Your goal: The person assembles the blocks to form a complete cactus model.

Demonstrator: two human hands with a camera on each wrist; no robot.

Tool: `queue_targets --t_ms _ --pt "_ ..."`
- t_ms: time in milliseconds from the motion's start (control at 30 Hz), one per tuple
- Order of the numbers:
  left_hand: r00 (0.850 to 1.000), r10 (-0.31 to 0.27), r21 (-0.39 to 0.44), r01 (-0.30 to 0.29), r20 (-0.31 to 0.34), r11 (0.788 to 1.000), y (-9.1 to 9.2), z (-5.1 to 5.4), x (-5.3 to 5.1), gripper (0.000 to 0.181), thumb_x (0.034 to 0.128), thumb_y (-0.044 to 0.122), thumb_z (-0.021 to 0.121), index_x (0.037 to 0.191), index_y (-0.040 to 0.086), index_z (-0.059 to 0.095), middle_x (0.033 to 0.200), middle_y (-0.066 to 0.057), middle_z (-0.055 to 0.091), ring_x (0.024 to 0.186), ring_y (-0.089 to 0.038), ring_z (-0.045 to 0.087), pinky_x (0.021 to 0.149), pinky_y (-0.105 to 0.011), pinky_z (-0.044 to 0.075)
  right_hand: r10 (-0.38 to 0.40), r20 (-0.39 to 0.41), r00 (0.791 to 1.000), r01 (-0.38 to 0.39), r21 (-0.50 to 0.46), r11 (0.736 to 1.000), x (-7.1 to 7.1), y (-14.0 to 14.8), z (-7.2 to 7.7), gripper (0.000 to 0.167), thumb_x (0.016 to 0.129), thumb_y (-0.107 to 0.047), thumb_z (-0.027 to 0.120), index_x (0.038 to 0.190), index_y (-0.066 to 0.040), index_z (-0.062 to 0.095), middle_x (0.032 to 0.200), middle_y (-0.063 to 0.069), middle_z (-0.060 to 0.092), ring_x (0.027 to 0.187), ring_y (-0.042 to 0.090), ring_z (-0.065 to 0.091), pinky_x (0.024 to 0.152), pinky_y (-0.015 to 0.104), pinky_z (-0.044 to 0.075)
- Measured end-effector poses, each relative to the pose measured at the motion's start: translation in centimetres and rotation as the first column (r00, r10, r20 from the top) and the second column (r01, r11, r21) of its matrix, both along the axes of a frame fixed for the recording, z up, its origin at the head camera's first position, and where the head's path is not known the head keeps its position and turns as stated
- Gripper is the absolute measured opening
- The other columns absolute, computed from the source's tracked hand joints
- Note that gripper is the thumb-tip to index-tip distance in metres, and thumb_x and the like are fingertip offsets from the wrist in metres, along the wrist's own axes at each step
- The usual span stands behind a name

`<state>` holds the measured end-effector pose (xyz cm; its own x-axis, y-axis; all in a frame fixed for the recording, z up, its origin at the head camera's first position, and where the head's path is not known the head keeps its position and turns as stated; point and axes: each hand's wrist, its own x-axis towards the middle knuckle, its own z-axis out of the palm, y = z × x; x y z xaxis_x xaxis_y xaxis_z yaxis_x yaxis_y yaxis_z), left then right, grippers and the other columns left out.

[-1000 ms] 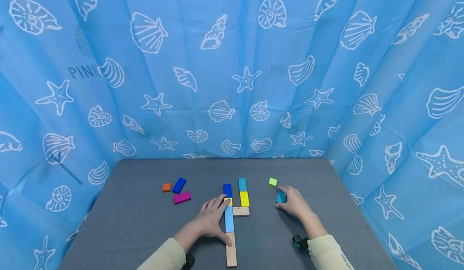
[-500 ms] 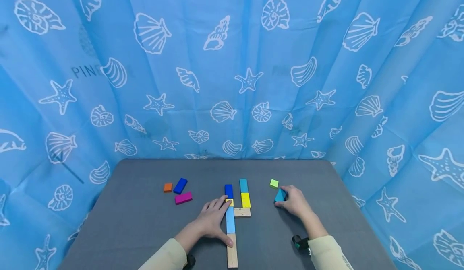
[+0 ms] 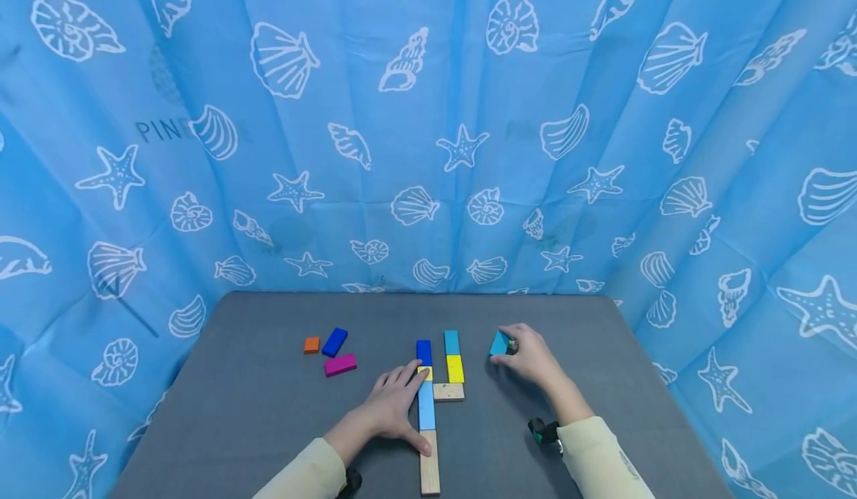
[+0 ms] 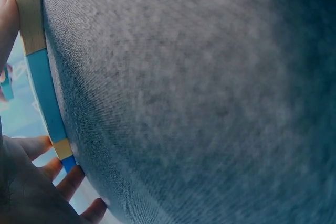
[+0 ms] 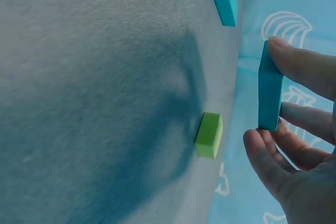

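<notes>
Faint "PIN" lettering (image 3: 161, 131) can be read at ten o'clock. Orange (image 3: 312, 345), blue (image 3: 335, 342) and magenta blocks (image 3: 341, 365) seem left unplaced. The joined row (image 3: 426, 406), apparently done, is touched by the left hand (image 3: 393, 410), spread wide. Right of its branch (image 3: 455, 369), toward two o'clock, a teal block (image 5: 270, 90) is pinched by the right hand (image 3: 532, 354); a green block (image 5: 209, 135) remains loose.

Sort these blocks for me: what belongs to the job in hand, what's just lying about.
Job, apparently:
teal block in the right hand
long block row, touched by left hand
short wooden block
yellow block
second teal block

Apparently just lying about:
orange block
loose blue block
magenta block
green block
</notes>
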<state>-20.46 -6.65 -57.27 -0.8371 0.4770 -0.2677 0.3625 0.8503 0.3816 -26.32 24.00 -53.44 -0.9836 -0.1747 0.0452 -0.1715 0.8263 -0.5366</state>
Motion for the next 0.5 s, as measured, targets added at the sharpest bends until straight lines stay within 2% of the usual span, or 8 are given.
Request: queue_targets --t_ms 200,500 --pt "1.000 -0.003 -0.002 0.003 -0.005 1.000 0.0 -0.5 -0.2 0.137 0.0510 0.090 0.073 0.162 0.028 0.022 0.170 -0.002 0.014 0.149 -0.032 0.027 0.119 -0.061 0.023 0.008 0.001 1.000 -0.008 -0.019 1.000 -1.0 -1.2 0.3 0.066 0.082 -0.024 0.086 0.137 0.001 0.060 0.132 0.021 0.059 0.116 0.037 0.061 0.096 0.054 0.051" --pt "1.000 0.006 -0.008 -0.006 0.000 1.000 -0.1 -0.4 -0.1 0.137 0.0509 0.089 0.074 0.162 0.027 0.022 0.170 -0.002 0.013 0.149 -0.032 0.026 0.119 -0.061 0.022 0.020 0.033 0.999 -0.018 -0.070 0.997 -2.6 -2.9 0.0 0.065 0.080 -0.023 0.087 0.135 0.001 0.061 0.131 0.019 0.061 0.105 0.032 0.068 0.088 0.048 0.057"
